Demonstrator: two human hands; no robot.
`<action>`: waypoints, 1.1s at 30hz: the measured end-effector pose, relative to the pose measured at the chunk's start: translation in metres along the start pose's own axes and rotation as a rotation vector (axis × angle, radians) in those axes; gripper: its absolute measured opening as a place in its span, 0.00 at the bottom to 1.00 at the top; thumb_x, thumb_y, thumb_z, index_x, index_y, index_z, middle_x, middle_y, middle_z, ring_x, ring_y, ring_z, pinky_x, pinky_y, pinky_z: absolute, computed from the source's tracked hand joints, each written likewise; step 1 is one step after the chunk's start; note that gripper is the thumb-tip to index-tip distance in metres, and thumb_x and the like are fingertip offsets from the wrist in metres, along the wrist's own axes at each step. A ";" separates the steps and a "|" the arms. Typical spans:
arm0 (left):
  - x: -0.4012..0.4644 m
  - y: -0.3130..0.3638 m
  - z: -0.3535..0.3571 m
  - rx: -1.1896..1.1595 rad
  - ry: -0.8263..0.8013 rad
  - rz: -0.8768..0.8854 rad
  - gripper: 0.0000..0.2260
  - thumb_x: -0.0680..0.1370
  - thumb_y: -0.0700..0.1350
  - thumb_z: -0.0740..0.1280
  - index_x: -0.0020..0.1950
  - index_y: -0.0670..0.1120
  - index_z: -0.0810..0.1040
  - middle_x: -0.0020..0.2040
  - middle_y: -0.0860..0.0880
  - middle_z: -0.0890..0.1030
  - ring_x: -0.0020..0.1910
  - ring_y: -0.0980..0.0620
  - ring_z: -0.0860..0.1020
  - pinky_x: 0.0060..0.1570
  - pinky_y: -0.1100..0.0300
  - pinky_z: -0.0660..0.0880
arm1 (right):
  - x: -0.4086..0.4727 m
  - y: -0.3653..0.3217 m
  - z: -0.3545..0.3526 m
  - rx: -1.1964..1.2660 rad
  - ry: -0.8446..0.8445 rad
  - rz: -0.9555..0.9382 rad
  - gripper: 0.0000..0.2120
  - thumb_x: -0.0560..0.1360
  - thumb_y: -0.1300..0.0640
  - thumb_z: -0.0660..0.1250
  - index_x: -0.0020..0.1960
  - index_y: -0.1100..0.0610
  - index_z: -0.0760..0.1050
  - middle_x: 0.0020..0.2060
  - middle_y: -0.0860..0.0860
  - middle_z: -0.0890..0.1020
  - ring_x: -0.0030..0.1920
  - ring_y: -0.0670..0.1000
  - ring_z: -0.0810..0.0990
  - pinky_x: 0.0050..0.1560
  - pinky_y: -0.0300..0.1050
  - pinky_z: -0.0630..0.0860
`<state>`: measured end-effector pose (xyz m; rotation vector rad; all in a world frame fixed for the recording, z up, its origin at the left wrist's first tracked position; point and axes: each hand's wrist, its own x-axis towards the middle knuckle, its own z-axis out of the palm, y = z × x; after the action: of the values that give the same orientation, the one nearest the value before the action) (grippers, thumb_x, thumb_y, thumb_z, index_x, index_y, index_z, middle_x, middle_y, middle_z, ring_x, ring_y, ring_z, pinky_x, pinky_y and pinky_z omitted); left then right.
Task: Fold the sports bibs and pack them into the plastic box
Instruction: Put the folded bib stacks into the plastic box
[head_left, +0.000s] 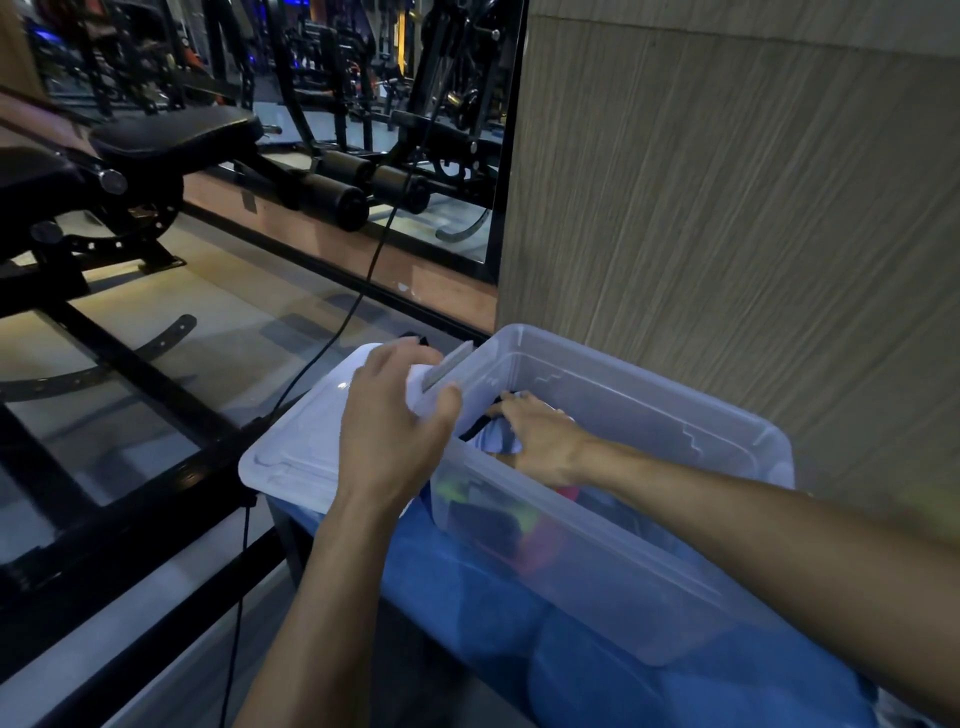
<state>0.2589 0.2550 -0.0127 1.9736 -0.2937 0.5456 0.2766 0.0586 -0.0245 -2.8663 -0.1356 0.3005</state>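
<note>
Bibs (498, 519) lie packed inside the clear plastic box (649, 597), showing through its wall as green, red and dark blurs. The right hand (540, 441) reaches into the box, fingers curled on a pale bib with dark trim (493, 431) at the top. The left hand (395, 426) grips the box's left end over the lid (296, 447) beside it. Blue cloth (597, 675) under the box is blurred.

Dim gym: wood-panel wall (727, 208), bench (171, 135) (black).

Head-worn view, downward, close in.
</note>
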 end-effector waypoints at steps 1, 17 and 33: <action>0.000 0.001 0.000 0.003 -0.039 0.078 0.08 0.77 0.47 0.69 0.56 0.50 0.80 0.59 0.56 0.79 0.60 0.58 0.75 0.58 0.62 0.71 | 0.000 -0.001 -0.002 0.038 0.002 0.017 0.36 0.71 0.32 0.70 0.73 0.46 0.65 0.66 0.48 0.70 0.68 0.54 0.71 0.70 0.58 0.68; -0.011 0.030 0.011 0.011 -0.075 0.330 0.08 0.75 0.42 0.68 0.50 0.47 0.86 0.50 0.54 0.85 0.54 0.60 0.77 0.58 0.65 0.70 | -0.021 0.017 -0.037 0.228 0.141 -0.185 0.27 0.76 0.42 0.73 0.72 0.49 0.74 0.68 0.42 0.76 0.67 0.43 0.74 0.68 0.42 0.70; -0.078 0.146 0.089 -0.044 -0.309 0.680 0.07 0.78 0.44 0.67 0.49 0.47 0.85 0.47 0.52 0.86 0.50 0.49 0.80 0.56 0.52 0.73 | -0.272 0.156 -0.038 1.044 0.974 0.346 0.12 0.80 0.70 0.63 0.48 0.58 0.80 0.38 0.50 0.85 0.37 0.43 0.83 0.40 0.37 0.80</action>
<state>0.1500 0.1079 0.0296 1.8878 -1.1834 0.6435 0.0296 -0.1333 0.0224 -1.6993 0.5328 -0.7492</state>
